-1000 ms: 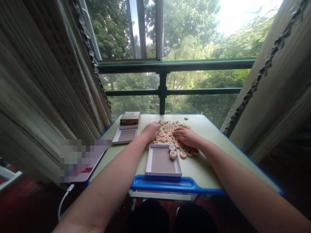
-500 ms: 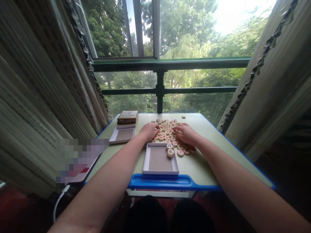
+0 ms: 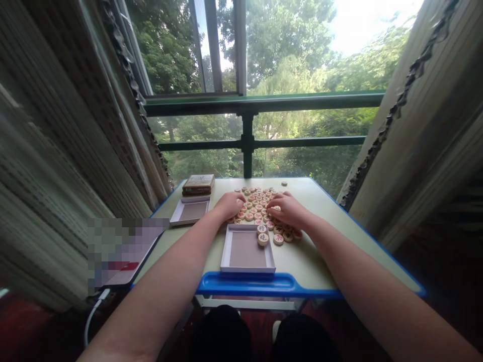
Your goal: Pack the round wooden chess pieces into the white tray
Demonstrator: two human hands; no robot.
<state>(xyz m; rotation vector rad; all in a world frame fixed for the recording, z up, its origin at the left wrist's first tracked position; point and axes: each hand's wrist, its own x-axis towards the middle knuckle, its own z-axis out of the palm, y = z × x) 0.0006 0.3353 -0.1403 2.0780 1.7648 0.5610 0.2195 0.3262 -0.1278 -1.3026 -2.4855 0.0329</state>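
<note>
Round wooden Chinese chess pieces (image 3: 258, 207) with red and black characters lie spread in a loose heap on the table. At the heap's left edge, my left hand (image 3: 229, 205) rests with fingers apart and slightly bent, touching pieces. My right hand (image 3: 289, 208) lies over the right side with its fingers spread, hiding some pieces beneath. Neither hand visibly holds a piece. Just in front of the heap sits a shallow white box tray (image 3: 227, 251). Two larger-looking pieces (image 3: 263, 239) rest at its right side, one overlapping its far right corner.
A second shallow box part (image 3: 174, 217) lies at the table's left, with a stacked flat box (image 3: 198, 184) behind it. One lone piece (image 3: 284, 183) is near the far edge. A blurred-out device (image 3: 132, 256) with a white cable (image 3: 94, 307) is at the left edge.
My left hand has shifted slightly left and its fingers have loosened at the heap's edge. My right hand stays over the pieces almost unmoved. The view has tilted a little.
</note>
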